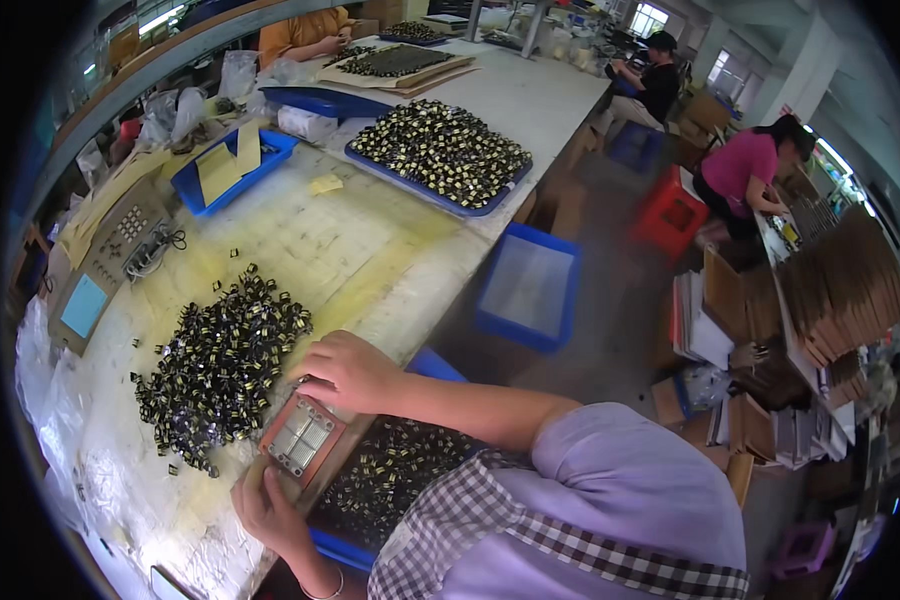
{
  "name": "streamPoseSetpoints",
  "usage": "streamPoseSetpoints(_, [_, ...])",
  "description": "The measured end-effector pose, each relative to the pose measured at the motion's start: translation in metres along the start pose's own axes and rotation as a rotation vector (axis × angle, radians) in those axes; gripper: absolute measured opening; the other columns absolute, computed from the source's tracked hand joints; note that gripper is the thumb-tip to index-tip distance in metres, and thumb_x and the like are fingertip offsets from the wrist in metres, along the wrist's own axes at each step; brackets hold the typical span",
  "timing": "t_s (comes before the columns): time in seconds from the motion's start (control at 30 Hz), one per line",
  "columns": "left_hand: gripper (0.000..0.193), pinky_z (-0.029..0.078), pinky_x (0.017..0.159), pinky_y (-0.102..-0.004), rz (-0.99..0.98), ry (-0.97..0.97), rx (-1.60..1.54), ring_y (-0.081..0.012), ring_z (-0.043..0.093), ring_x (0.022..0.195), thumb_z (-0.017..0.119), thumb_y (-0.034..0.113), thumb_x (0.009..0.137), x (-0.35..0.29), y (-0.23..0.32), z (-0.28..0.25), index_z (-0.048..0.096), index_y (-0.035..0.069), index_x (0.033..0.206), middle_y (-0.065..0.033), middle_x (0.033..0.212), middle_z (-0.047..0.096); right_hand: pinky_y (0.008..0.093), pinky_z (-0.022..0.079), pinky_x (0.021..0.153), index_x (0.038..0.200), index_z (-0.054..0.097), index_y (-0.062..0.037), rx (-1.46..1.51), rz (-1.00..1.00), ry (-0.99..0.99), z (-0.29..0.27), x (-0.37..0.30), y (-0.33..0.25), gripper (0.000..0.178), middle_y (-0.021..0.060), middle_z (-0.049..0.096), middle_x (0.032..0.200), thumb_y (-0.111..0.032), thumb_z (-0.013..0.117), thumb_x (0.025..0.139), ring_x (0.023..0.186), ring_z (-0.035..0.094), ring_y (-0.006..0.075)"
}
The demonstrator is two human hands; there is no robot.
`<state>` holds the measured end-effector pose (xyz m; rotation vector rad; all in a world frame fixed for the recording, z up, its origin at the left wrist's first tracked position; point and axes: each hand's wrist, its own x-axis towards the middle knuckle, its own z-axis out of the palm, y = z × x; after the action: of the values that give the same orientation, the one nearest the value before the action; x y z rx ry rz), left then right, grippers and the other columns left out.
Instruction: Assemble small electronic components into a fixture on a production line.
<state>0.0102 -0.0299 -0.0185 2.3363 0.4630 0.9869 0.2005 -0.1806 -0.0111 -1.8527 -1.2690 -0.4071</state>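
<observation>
A small plate, reddish-brown at the rim and silver-ribbed in the middle, lies at the near edge of a pale table, between two bare hands. The right hand bends over the plate's upper edge; the left hand is at its lower corner, thumb and fingers close to each other. At this size I cannot tell whether either grip pinches the plate or merely steadies it, nor whether the ribbed middle holds anything.

The work looks well short of finished. Left of the plate and reaching above it, a big pile of small black-and-yellow parts lies loose on the table, with a few strays around its edges. Right of the plate and lower down, a blue near tray holds a broad layer of similar parts. Well apart, above and to the right of the plate, a far tray is heaped high with more. Nothing marks which parts are done; only the plate appears to be in hand.
</observation>
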Motion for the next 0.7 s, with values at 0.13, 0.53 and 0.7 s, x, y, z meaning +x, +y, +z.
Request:
streamPoseSetpoints(0.13, [0.015, 0.045, 0.078, -0.0382, -0.018, -0.017, -0.001, -0.0296, 0.058, 0.087, 0.059, 0.009, 0.089, -0.0019, -0.0010, -0.0019, 0.066, 0.000, 0.099, -0.0133, 0.094, 0.065, 0.0392, 0.046, 0.081, 0.093, 0.063, -0.0098, -0.002, 0.001, -0.009, 0.0027, -0.0017, 0.0025, 0.020, 0.0062, 0.062, 0.089, -0.022, 0.070, 0.078, 0.086, 0.059, 0.0267])
streamPoseSetpoints(0.53, [0.016, 0.045, 0.069, -0.0330, 0.058, 0.021, 0.027, -0.0240, 0.057, 0.078, 0.060, 0.010, 0.091, -0.0031, -0.0048, 0.0021, 0.066, -0.003, 0.099, -0.0115, 0.089, 0.063, 0.0393, 0.045, 0.080, 0.093, 0.063, -0.0105, 0.017, 0.008, -0.022, 0.0016, -0.0031, 0.0019, 0.019, 0.0071, 0.061, 0.087, -0.022, 0.069, 0.079, 0.086, 0.059, 0.0275])
streamPoseSetpoints(0.7, [0.015, 0.045, 0.070, -0.0325, 0.036, 0.008, 0.024, -0.0236, 0.057, 0.079, 0.060, 0.010, 0.091, 0.0020, -0.0058, 0.0039, 0.066, -0.002, 0.099, -0.0110, 0.089, 0.063, 0.0392, 0.046, 0.078, 0.090, 0.063, -0.0102, 0.007, -0.012, 0.022, 0.0037, 0.0023, 0.0060, 0.018, 0.0068, 0.060, 0.085, -0.022, 0.069, 0.078, 0.083, 0.058, 0.0275])
